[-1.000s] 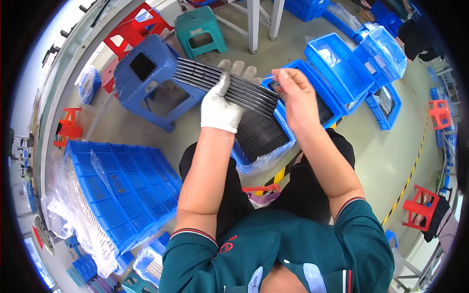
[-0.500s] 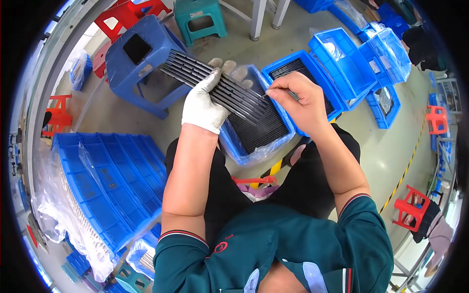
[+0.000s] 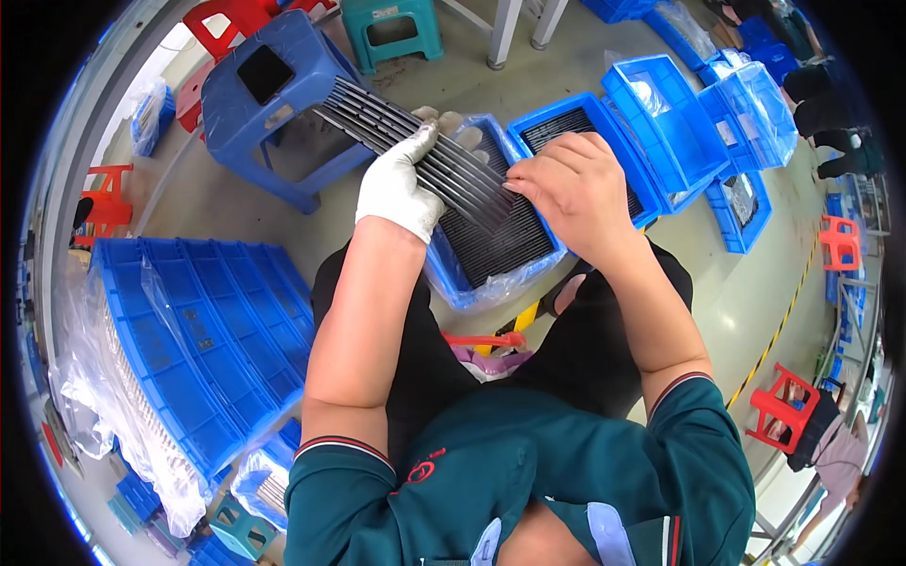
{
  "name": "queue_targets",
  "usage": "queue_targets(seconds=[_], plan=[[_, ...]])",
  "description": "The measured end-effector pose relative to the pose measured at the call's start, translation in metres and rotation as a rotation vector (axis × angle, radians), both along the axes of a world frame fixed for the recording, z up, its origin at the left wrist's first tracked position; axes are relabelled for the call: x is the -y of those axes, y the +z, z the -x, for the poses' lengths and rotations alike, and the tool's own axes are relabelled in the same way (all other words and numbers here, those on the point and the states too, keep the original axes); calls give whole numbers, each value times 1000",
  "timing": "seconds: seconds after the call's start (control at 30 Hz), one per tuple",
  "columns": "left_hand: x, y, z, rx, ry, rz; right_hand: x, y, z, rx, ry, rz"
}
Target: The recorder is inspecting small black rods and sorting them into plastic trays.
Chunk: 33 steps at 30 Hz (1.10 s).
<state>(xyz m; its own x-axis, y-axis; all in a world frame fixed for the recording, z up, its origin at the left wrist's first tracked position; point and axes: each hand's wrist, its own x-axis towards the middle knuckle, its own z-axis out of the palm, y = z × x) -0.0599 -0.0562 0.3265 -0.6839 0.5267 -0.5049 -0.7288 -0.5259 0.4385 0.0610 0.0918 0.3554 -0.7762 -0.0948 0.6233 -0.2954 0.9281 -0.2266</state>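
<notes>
In a white glove, my left hand (image 3: 401,189) is closed around a fanned row of slim dark metal rods (image 3: 462,179). They slant from the upper left down toward the right. My bare right hand (image 3: 580,193) pinches with thumb and forefinger close to the rods' lower right ends. Whatever lies in that pinch is too small to make out. Below the held rods stands a blue plastic bin (image 3: 437,269), lined with clear film, with many similar dark rods (image 3: 505,250) laid in rows. The gloved fingertips show beyond the rods.
Right of it is another blue bin (image 3: 517,132) of dark rods, beside an empty-looking blue crate (image 3: 694,141). A blue stool (image 3: 226,118) with a black flat object (image 3: 264,74) stands at upper left. Stacked blue crates (image 3: 203,321) with plastic wrap are at my left.
The held rods have shifted slightly right, and their lower ends sit closer together. My right hand has turned a little, its fingers still pinched at the rod ends. The view has shifted slightly.
</notes>
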Motion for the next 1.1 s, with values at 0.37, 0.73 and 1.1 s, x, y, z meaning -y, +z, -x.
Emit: queue_targets(seconds=[0.37,0.73,1.1], plan=[[-7,-1,-3,-43,-59,-63,-5,4,-3,-12,-11,-10],[-3,-1,-2,-59,-65,-160,-12,-2,-4,228,-137,618],[0,4,-2,-76,-82,-206,-13,3,-8,238,-85,560]])
